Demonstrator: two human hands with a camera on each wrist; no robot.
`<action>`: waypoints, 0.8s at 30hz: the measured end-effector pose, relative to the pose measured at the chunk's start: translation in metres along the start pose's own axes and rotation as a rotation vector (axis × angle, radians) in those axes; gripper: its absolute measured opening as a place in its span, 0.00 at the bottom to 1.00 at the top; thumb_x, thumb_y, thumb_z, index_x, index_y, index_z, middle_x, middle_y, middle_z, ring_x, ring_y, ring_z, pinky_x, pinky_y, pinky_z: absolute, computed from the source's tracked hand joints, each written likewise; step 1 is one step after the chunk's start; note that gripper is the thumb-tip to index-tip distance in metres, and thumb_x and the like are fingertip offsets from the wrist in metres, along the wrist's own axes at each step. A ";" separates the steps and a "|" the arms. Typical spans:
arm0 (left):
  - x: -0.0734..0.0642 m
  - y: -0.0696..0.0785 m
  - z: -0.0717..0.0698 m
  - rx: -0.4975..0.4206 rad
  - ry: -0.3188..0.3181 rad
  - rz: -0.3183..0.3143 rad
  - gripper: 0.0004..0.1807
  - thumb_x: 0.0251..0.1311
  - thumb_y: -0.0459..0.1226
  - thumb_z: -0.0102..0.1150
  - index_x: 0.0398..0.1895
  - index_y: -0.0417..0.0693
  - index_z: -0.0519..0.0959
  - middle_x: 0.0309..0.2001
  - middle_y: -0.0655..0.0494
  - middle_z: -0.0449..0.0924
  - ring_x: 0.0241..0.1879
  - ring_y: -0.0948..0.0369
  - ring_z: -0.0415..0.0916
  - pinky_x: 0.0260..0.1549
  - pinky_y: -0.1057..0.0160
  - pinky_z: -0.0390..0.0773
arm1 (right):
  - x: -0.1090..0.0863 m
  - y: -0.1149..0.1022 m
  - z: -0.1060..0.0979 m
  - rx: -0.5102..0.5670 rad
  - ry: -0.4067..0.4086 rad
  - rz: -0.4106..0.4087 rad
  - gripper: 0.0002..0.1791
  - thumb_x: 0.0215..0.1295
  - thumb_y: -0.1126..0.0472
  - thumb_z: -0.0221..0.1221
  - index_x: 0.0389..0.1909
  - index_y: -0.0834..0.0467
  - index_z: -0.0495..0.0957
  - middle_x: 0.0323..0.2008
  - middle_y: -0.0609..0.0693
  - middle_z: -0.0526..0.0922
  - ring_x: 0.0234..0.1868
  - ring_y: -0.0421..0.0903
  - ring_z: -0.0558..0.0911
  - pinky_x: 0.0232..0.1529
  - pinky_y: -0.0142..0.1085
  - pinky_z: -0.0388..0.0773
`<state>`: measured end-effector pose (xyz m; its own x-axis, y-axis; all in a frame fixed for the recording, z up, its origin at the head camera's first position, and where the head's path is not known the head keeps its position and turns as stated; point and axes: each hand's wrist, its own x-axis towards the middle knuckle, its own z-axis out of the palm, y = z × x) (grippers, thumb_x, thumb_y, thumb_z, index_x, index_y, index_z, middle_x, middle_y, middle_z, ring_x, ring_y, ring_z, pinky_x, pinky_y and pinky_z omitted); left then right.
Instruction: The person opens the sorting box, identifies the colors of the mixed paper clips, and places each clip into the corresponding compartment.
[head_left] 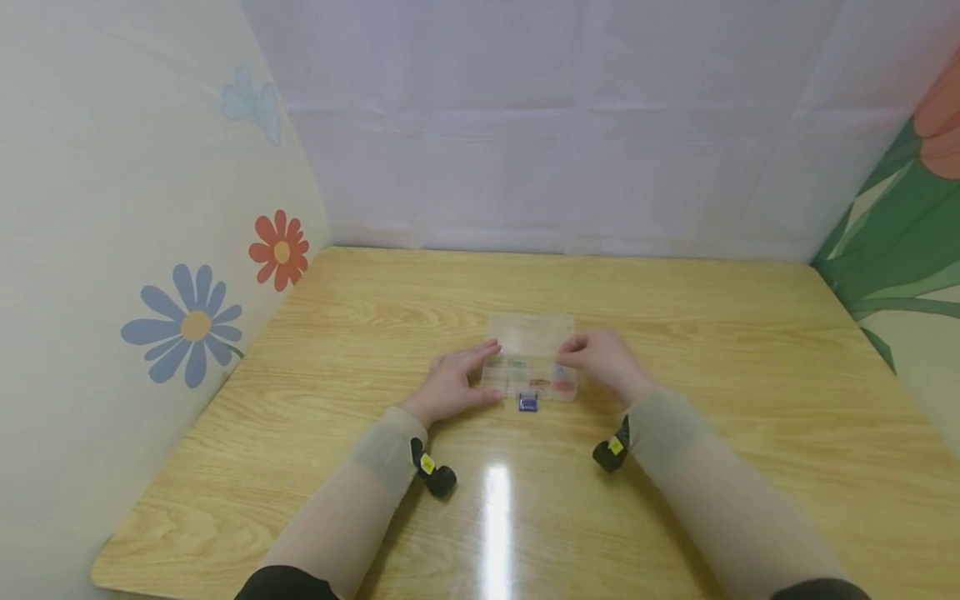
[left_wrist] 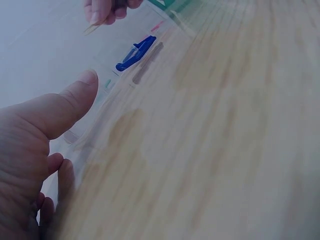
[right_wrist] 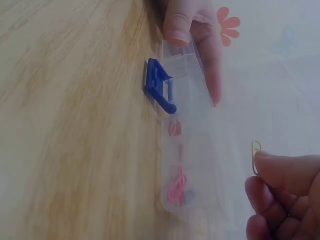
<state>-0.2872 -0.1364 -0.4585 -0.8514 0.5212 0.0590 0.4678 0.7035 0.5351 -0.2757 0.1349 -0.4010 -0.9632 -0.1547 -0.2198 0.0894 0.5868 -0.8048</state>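
Note:
A clear plastic box (head_left: 493,375) lies on the table with its transparent lid (head_left: 528,332) raised at the back. My left hand (head_left: 450,383) holds the box's left end, thumb along the front and fingers behind. Between thumb and index finger, my right hand (head_left: 606,360) pinches a yellow paper clip (right_wrist: 253,159), held up above the box's right part. Small pink clips (right_wrist: 177,189) and red clips (right_wrist: 174,128) show through the front wall, in separate compartments. A blue latch (right_wrist: 156,82) sticks out at the middle of the box's front.
Wood-grain table (head_left: 337,300) surrounds the box on all sides. Behind it hangs a pale cloth (head_left: 480,150). Flower-printed panels (head_left: 180,225) stand at left and right. Each wrist carries a small black camera (head_left: 441,481).

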 end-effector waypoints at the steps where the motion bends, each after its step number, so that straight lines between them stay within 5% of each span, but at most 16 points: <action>1: 0.000 0.000 0.000 0.003 0.001 0.002 0.45 0.54 0.58 0.63 0.74 0.59 0.59 0.74 0.66 0.53 0.70 0.54 0.55 0.66 0.44 0.46 | 0.001 -0.001 0.002 0.003 -0.002 -0.004 0.10 0.63 0.57 0.62 0.40 0.58 0.82 0.43 0.52 0.82 0.49 0.52 0.75 0.55 0.48 0.68; 15: 0.001 0.000 -0.001 -0.002 -0.020 -0.016 0.45 0.54 0.60 0.62 0.74 0.62 0.57 0.74 0.69 0.51 0.71 0.56 0.54 0.67 0.45 0.45 | 0.014 -0.011 0.021 -0.019 0.006 0.063 0.07 0.61 0.59 0.63 0.38 0.57 0.82 0.38 0.51 0.82 0.40 0.48 0.79 0.44 0.41 0.77; 24: 0.001 -0.002 0.000 -0.003 -0.016 -0.015 0.46 0.53 0.61 0.62 0.74 0.62 0.57 0.74 0.70 0.51 0.71 0.56 0.54 0.66 0.44 0.45 | 0.016 -0.010 0.022 -0.060 -0.006 0.033 0.07 0.61 0.58 0.64 0.38 0.56 0.83 0.38 0.51 0.83 0.40 0.48 0.80 0.44 0.41 0.77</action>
<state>-0.2891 -0.1370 -0.4594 -0.8542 0.5185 0.0374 0.4544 0.7098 0.5382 -0.2859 0.1087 -0.4083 -0.9585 -0.1391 -0.2489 0.1055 0.6379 -0.7628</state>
